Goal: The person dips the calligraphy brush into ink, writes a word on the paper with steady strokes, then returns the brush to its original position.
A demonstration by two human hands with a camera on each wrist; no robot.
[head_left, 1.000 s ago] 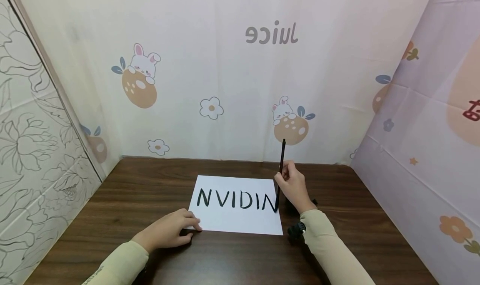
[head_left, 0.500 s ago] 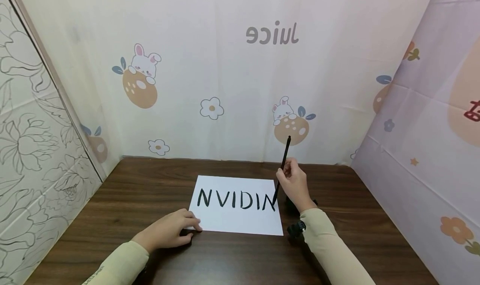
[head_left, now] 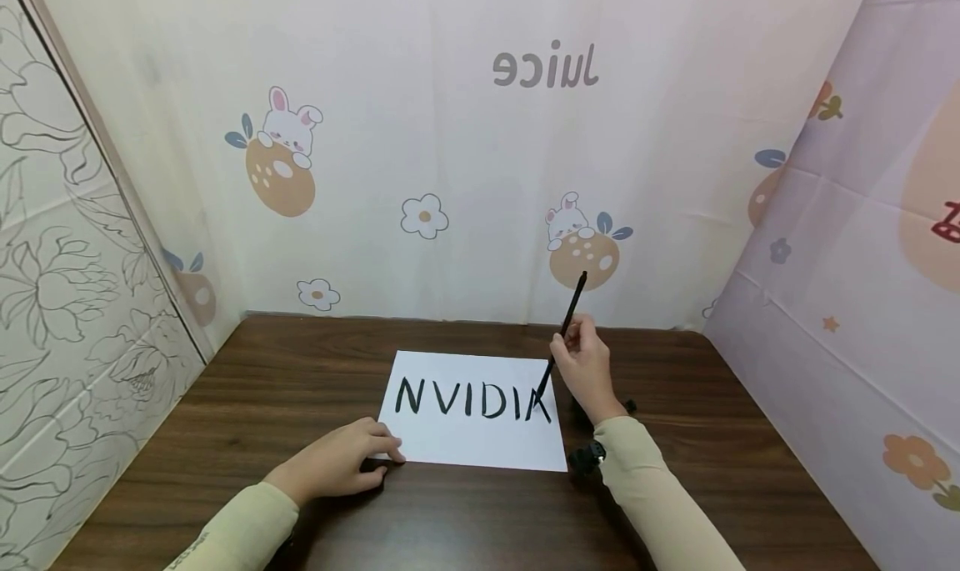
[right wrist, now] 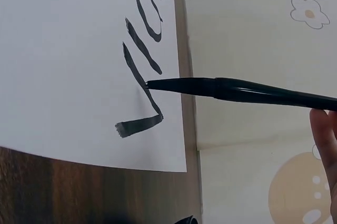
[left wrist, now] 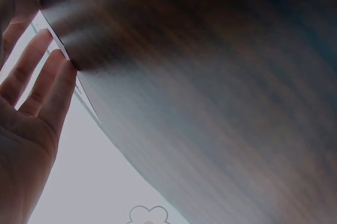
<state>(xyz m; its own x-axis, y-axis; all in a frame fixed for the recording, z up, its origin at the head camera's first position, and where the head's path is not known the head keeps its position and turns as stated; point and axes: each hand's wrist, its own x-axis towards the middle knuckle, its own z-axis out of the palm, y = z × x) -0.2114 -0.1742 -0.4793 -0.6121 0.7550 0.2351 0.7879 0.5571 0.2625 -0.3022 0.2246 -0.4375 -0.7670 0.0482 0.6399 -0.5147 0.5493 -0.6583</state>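
Observation:
A white sheet of paper [head_left: 472, 446] lies on the table with black brushed letters [head_left: 491, 400] reading N, V, I, D, I and two strokes that meet at the top. My right hand [head_left: 587, 375] pinches a slim black paintbrush [head_left: 573, 308] by its handle, tilted with the upper end to the right. In the right wrist view the bristle end of the paintbrush [right wrist: 181, 85] meets the last letter's left stroke, about halfway along it. My left hand [head_left: 341, 463] rests at the paper's lower left corner, fingers lightly bent; in the left wrist view its fingertips [left wrist: 67, 71] touch the edge.
The dark wooden table [head_left: 465, 529] runs back to a pale printed curtain [head_left: 360, 137]. Another printed cloth [head_left: 832, 304] borders the right side, and a flower-lined panel [head_left: 82, 304] the left. A black device [head_left: 587, 458] sits at my right wrist.
The brush tip has moved up and left from the foot of the last letter's right stroke to its left stroke. The brush leans further right. My left hand has stayed put.

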